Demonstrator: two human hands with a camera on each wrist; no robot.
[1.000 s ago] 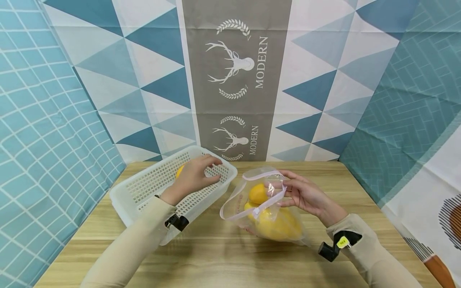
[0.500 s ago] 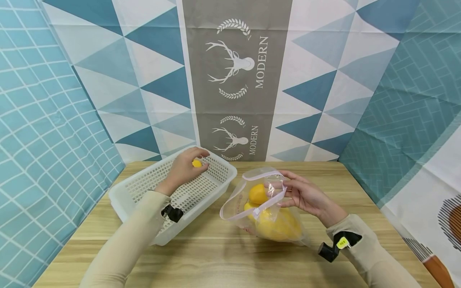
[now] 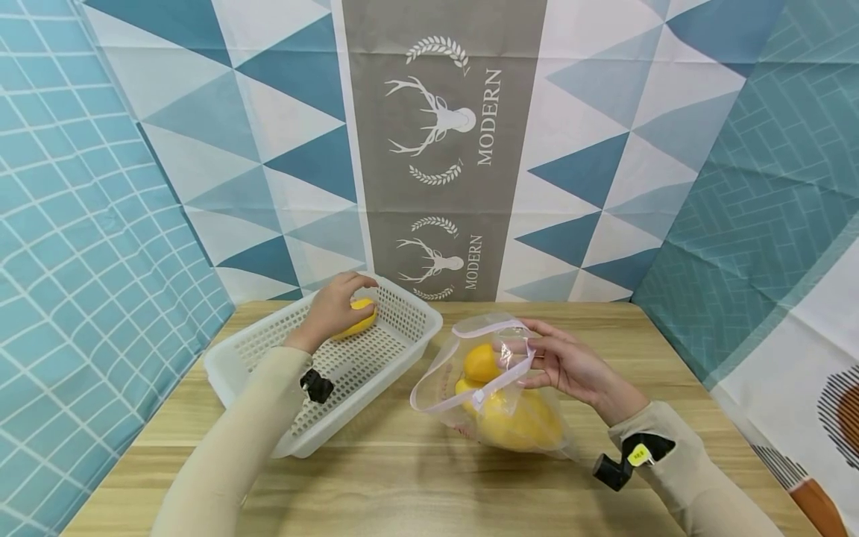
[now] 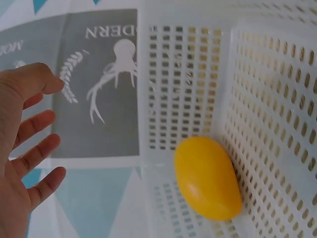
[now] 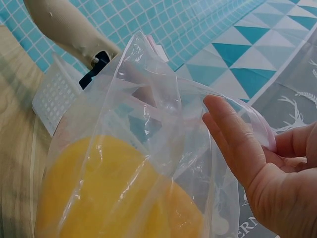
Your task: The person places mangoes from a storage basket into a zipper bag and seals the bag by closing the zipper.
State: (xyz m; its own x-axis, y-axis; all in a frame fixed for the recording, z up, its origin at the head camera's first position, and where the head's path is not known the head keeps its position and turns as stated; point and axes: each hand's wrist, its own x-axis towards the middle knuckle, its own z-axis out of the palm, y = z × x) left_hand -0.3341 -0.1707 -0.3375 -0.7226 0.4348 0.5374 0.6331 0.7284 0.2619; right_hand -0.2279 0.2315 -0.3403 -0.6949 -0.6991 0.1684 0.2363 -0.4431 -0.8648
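Note:
My left hand (image 3: 330,307) is over the white basket in the head view, its fingers relaxed and apart. Below it a yellow mango (image 4: 208,178) lies inside the basket against the wall; the left wrist view shows a gap between fingers and fruit. To the right, a clear zip bag (image 3: 444,401) with a pale pink zip edge stands with its mouth spread. My right hand (image 3: 570,365) pinches that edge between thumb and finger, other fingers stretched inside the mouth. Several yellow fruits (image 5: 109,188) fill the bag, partly blurred by the plastic.
The perforated white basket (image 3: 419,339) sits at the left on a wooden table (image 3: 403,492). A patterned cloth wall (image 3: 429,186) stands right behind the table, with blue tiled cloth (image 3: 80,261) at the left.
My left hand has moved left and back over the basket, and more of the mango now shows beside its fingers. The right hand and bag have stayed in place.

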